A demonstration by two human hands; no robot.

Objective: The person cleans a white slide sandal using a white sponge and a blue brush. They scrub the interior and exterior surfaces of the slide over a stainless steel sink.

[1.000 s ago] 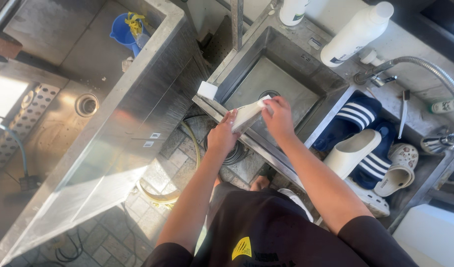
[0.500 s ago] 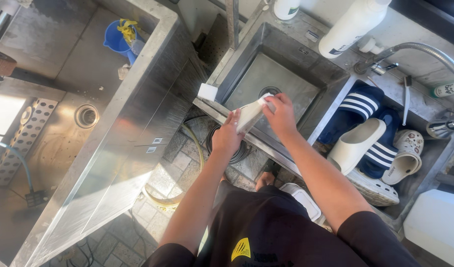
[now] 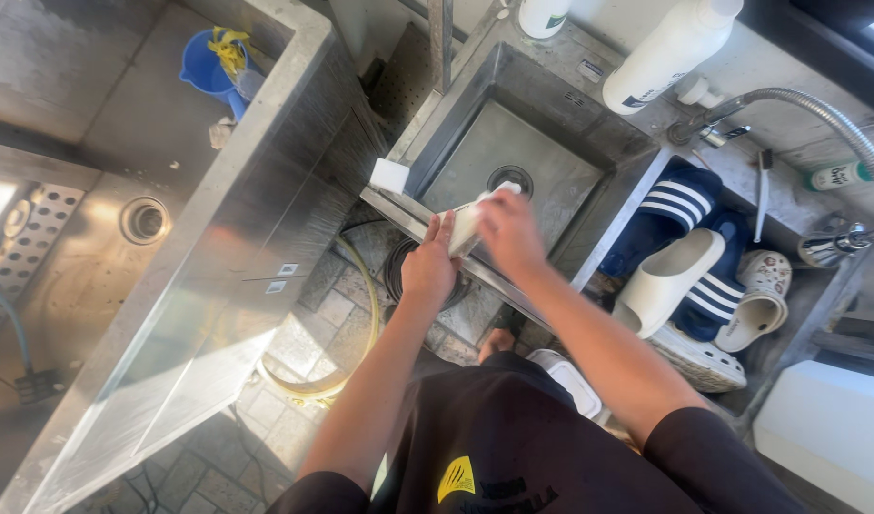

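Note:
Both my hands hold a white oblong thing [image 3: 472,221] over the front rim of a small steel sink [image 3: 435,143]; I cannot tell what kind of thing it is. My left hand [image 3: 427,268] grips its near end from the left. My right hand [image 3: 509,233] covers its right side and top. The far tip of the white thing reaches toward the sink's round drain [image 3: 509,178]. A small white square block [image 3: 390,175] lies on the sink's front left corner, a hand's width from my left hand.
Right of the sink, a bin holds navy striped slides [image 3: 673,202], a cream slide [image 3: 667,279] and white clogs [image 3: 766,287]. A white bottle [image 3: 670,52] and a flexible tap hose [image 3: 823,105] stand behind. A blue cup [image 3: 207,69] sits in the large left basin. A hose [image 3: 353,328] lies on the tiled floor.
My hands stay on the white thing at the sink's front rim and it has turned a little more upright. The view has shifted slightly.

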